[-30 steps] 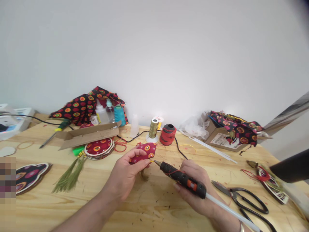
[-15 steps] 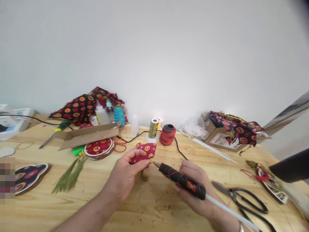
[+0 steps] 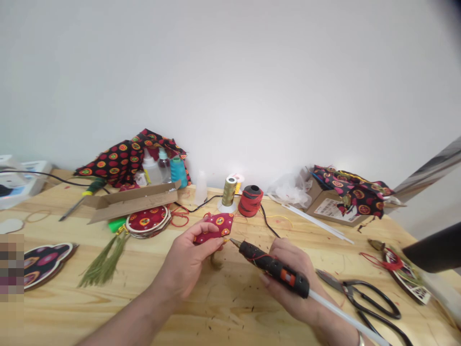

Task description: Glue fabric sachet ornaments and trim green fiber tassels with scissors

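My left hand pinches a small red fabric piece with orange dots, held just above the wooden table. A short olive tassel hangs below it. My right hand is wrapped round a black glue gun with an orange trigger and a white glue stick out its back. The gun's metal nozzle points left, almost touching the fabric piece's lower right edge.
Black scissors lie right of my right hand. Gold and red thread spools stand behind the fabric piece. A cardboard lid, round fabric discs, a green tassel, bottles and patterned cloth lie left. A box sits right.
The glue gun's nozzle wavered slightly by the fabric piece's edge; both hands otherwise stay in place.
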A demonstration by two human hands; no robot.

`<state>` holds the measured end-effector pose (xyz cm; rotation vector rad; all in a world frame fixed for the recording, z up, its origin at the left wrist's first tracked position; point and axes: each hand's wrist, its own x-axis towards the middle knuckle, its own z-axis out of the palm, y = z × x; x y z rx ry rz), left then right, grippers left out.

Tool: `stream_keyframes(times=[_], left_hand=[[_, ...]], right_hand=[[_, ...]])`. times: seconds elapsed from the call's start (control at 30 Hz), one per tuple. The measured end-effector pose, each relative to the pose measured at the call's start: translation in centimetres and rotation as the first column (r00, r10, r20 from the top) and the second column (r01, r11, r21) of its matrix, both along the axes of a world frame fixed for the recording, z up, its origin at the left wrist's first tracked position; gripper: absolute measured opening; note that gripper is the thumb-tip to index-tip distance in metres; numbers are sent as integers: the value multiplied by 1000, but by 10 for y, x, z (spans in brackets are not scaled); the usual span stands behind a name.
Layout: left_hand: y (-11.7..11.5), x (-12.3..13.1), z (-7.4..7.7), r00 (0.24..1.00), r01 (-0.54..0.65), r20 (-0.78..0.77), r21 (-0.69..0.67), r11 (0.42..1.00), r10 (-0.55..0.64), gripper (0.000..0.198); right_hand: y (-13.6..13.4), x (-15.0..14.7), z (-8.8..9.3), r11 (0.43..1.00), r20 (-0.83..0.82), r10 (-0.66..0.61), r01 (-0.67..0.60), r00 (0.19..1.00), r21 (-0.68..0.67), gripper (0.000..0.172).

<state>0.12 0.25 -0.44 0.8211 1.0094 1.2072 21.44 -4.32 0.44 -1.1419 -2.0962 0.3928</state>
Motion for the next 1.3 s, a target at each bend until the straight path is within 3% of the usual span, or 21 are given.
stream_keyframes(times=[1.3], left_hand=[[1, -1, -3, 1000, 11, -17, 6, 1000, -11, 20]], right_hand=[[1, -2, 1, 1000, 10, 19, -19, 1000, 12, 19]])
